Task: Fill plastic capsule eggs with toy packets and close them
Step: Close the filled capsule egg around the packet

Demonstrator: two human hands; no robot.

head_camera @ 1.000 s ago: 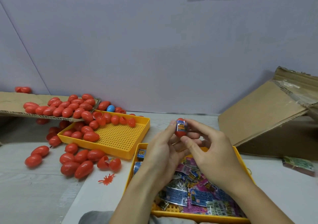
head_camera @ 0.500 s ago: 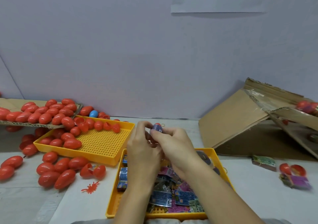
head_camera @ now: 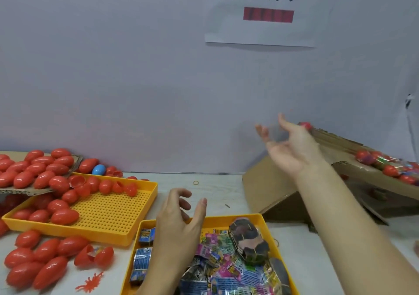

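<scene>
Pale wall backs the counter (head_camera: 217, 190). Cardboard box (head_camera: 272, 188) at three o'clock holds filled eggs (head_camera: 391, 170); packet tray (head_camera: 226, 219) at six. Right hand (head_camera: 292, 149) released, left hand (head_camera: 179, 222) empty, loosely curled. Next, probably: take an empty egg (head_camera: 64, 216) at nine o'clock.

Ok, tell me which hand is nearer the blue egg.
Left. The left hand hovers over the packet tray's far edge, to the right of the blue egg. The right hand is raised farther right, by the cardboard box.
</scene>
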